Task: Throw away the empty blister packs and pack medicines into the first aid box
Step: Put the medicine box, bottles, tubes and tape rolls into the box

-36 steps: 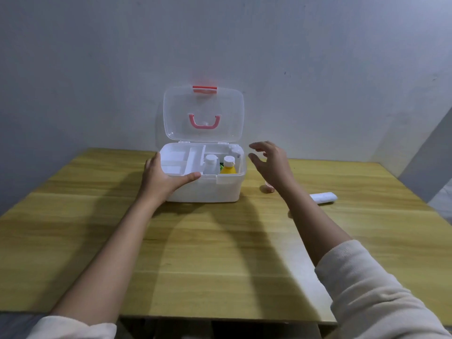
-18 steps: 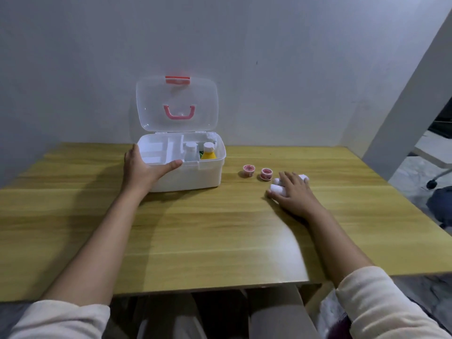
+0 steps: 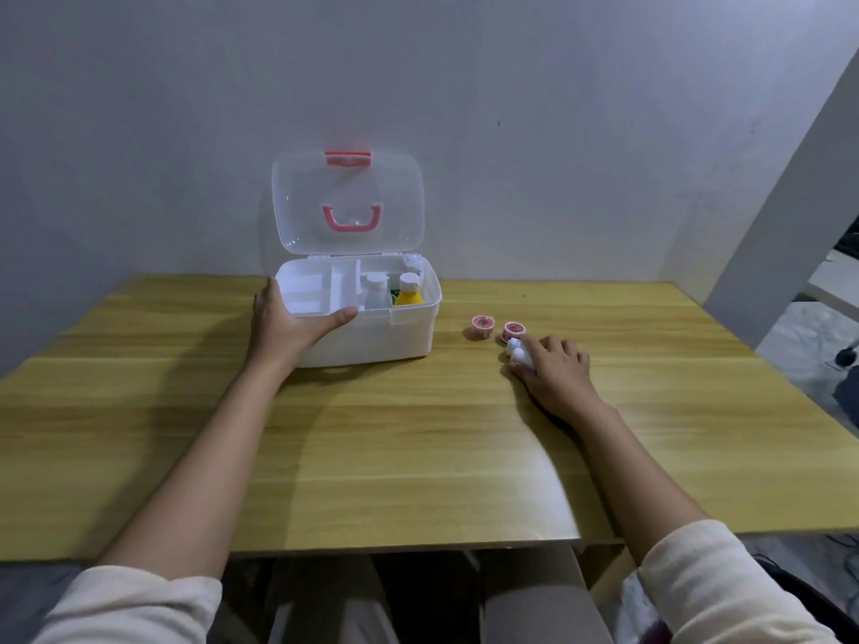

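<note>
Labels unreadable, right hand grasping tube

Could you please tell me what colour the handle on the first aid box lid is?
Pink; the handle shows best in the head view.

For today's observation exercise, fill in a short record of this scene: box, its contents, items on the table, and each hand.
box: white first aid box, lid open
contents: white bottle, yellow bottle
table items: two small pink-topped pots
left hand: gripping the box's front left corner
right hand: closing on a white tube on the wooden table
</note>
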A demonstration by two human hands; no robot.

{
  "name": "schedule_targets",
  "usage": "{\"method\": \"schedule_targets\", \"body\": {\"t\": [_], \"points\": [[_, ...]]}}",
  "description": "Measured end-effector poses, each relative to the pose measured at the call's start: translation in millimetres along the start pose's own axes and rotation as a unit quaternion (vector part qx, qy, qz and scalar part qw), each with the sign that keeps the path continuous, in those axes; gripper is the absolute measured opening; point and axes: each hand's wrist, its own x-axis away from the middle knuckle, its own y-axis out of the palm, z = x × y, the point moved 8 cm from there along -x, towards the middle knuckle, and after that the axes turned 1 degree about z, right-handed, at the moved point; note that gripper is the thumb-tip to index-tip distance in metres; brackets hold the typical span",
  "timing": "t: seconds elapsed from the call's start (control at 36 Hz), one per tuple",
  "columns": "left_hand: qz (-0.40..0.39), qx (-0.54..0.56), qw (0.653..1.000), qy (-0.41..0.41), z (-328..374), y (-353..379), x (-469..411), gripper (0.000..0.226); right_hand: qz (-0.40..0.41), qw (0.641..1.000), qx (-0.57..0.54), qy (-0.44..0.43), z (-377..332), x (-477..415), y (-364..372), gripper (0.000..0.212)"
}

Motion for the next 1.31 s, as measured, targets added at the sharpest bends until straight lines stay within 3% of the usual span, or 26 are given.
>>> {"method": "schedule_targets", "body": {"t": [0.22,0.36,0.47,0.58,0.69,0.83,0.94,1.03,1.19,1.31], "points": [[-0.052,0.032,0.998,-0.012,-5.6,-5.8,3.6,0.122,0.092,0.971,-0.221,0.025,-15.1,-12.7,-33.1,0.04],[-0.067,0.055,0.996,0.025,0.1,-8.3,10.1,0.099,0.1,0.921,-0.369,-0.073,-91.5,-20.0,-77.4,0.04],[-0.08,0.08,0.993,0.029,-0.8,-8.6,11.0,0.1,0.067,0.892,-0.413,-0.172,-177.0,-13.7,-100.1,0.034],[-0.087,0.095,0.99,0.059,-4.1,-13.9,9.1,0.077,0.03,0.864,-0.468,-0.182,-236.0,-20.7,-92.4,0.032],[-0.092,0.132,0.984,0.071,-3.9,-14.9,11.6,0.062,0.026,0.883,-0.451,-0.13,-258.9,-43.6,-66.9,0.035],[-0.095,0.164,0.98,0.053,-12.8,-15.9,8.8,0.071,0.059,0.911,-0.402,-0.07,-261.8,-60.9,-54.2,0.041],[-0.094,0.167,0.98,0.056,-16.2,-15.1,6.0,0.064,0.09,0.951,-0.281,-0.089,-269.0,-65.4,-47.5,0.034],[-0.087,0.162,0.982,0.052,-19.1,-16.6,5.4,0.07,0.114,0.963,-0.214,-0.121,-274.4,-67.8,-43.9,0.029],[-0.081,0.158,0.983,0.052,-20.8,-17.7,5.1,0.086,0.053,0.985,-0.092,-0.135,-276.3,-69.8,-39.2,0.018],[-0.078,0.153,0.984,0.044,-23.3,-16.7,3.8,0.092,0.024,0.988,-0.087,-0.128,-270.6,-70.9,-41.8,0.038]]}}
